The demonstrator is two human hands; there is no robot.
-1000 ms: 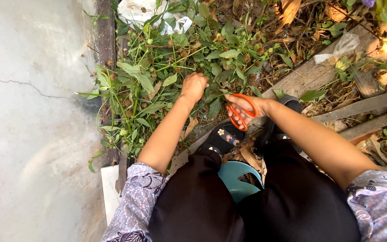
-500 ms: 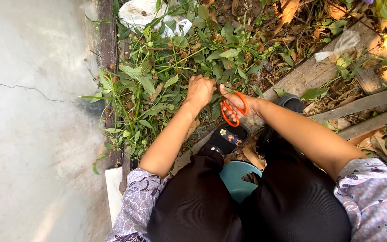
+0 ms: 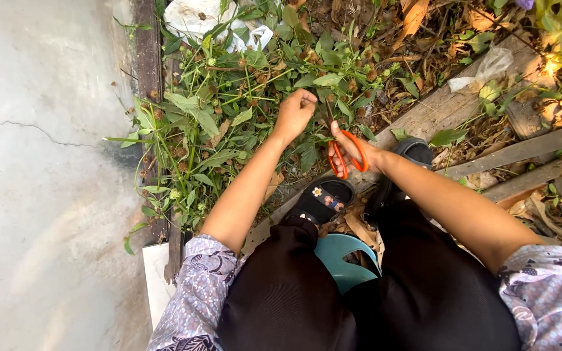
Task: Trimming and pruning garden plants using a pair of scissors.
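While seated on a teal stool, the person works with both hands out front over a heap of cut green stems. Left hand is pinched narrow, fingertips closed on one thin stem, lifted a little off the heap. Right hand sits just right of it, fingers through the loops of orange-handled scissors; blades point up toward the pinched stem, whether parted or closed is too small to tell.

Handling guess: stems look light, thin and floppy, leaves soft, small round seed heads likely to drop off if squeezed or shaken. A pinch on the bare stalk below the leaves looks like the sound hold, as the left hand has it, not on the leaf blades. Scissors are rigid and light, plastic loops give a sure hold.

Beyond the left hand lies a crumpled white bag. Left of the heap runs a dark wooden edge, then grey concrete. Right of the right hand are weathered planks with dry leaves. Below the hands, black sandals.
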